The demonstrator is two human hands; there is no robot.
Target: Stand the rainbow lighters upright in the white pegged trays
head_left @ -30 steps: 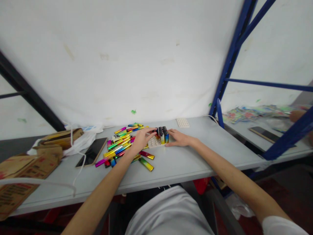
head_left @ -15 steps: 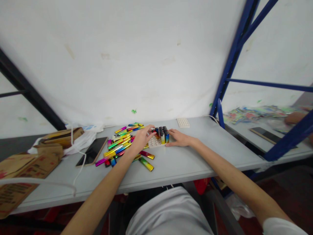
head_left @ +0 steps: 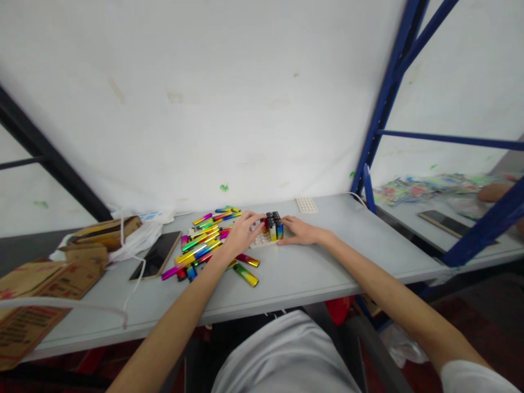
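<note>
A white tray (head_left: 265,241) with a grid of holes lies on the table, and several shiny lighters (head_left: 274,227) with black tops stand upright at its right part. My left hand (head_left: 243,232) reaches over the tray's left side. Its thumb and fingers are closed on a red-orange lighter (head_left: 264,225), held upright against the standing ones and partly hidden by the fingers. On the right, my right hand (head_left: 302,231) rests on the table with thumb and fingers apart, its fingertips at the side of the standing lighters. A pile of metallic coloured lighters (head_left: 202,243) lies left of the tray.
A second white grid tray (head_left: 307,205) lies near the wall. To the left are a phone (head_left: 158,255), a white cable (head_left: 141,267) and cardboard boxes (head_left: 49,281). A blue metal frame (head_left: 379,120) rises at the right; beyond it another person's hand (head_left: 494,191) shows.
My left hand has moved slightly right, bringing the red-orange lighter down against the standing group. My right hand stays in place beside the lighters.
</note>
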